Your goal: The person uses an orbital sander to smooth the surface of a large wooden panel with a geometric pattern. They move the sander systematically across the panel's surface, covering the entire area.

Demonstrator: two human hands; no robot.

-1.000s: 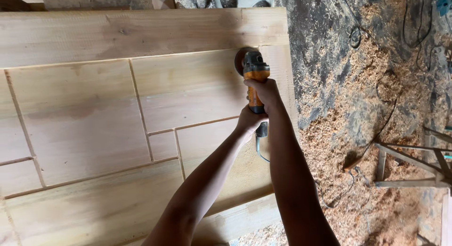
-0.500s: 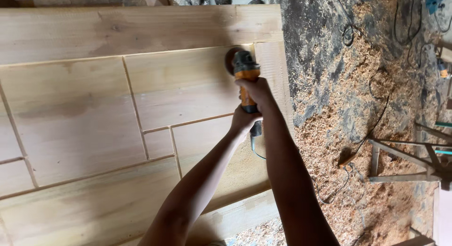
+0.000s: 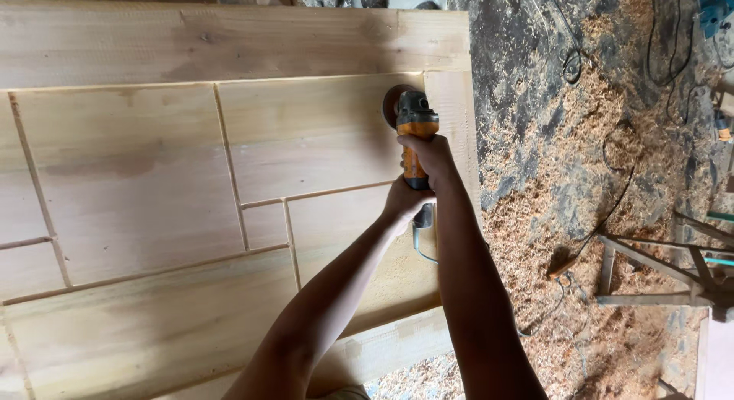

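Observation:
An orange and grey angle grinder (image 3: pixel 414 128) with a round sanding disc rests on a pale wooden door panel (image 3: pixel 191 178) near its right stile. My right hand (image 3: pixel 430 157) grips the front of the grinder's orange body. My left hand (image 3: pixel 405 201) holds the rear of the handle just behind it. The tool's cable (image 3: pixel 422 243) hangs down from the handle end. The door lies flat and has several recessed panels separated by grooves.
To the right, the dark floor (image 3: pixel 612 140) is covered with sawdust and shavings. Black cables (image 3: pixel 665 56) trail across it. A wooden stand frame (image 3: pixel 657 270) sits at the right edge. A blue tool (image 3: pixel 715 10) lies at the top right corner.
The grinder and both hands have stayed near the panel's upper right corner, shifting only slightly. The view has drifted a little.

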